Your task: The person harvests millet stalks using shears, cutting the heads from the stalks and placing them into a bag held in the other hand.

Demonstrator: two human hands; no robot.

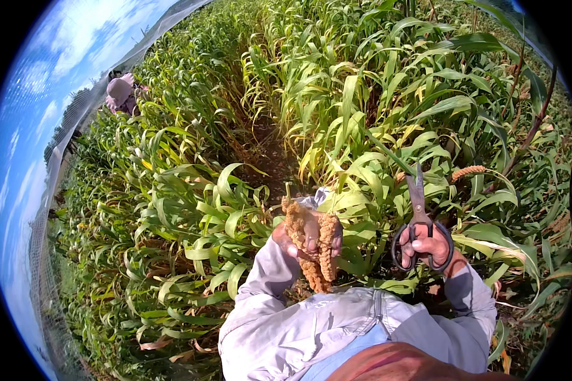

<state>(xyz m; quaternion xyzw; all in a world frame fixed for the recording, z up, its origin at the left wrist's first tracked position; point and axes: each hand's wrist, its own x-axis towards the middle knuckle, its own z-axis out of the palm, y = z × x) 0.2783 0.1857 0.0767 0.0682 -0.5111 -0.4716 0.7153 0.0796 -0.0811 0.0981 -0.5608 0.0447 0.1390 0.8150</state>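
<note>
My left hand grips a bunch of golden-brown millet seed heads, their tips hanging down over my grey sleeve. A pair of black-handled scissors sits in my right hand, blades closed and pointing up. One more brown seed head stands on a stalk just up and right of the scissor blades. Both hands are held at chest height, apart from each other, above the green leaves.
Tall green crop plants crowd both sides of a narrow dirt path running ahead. Another person in a pale hat bends among the plants at far left. A light bag or cloth hangs at my front.
</note>
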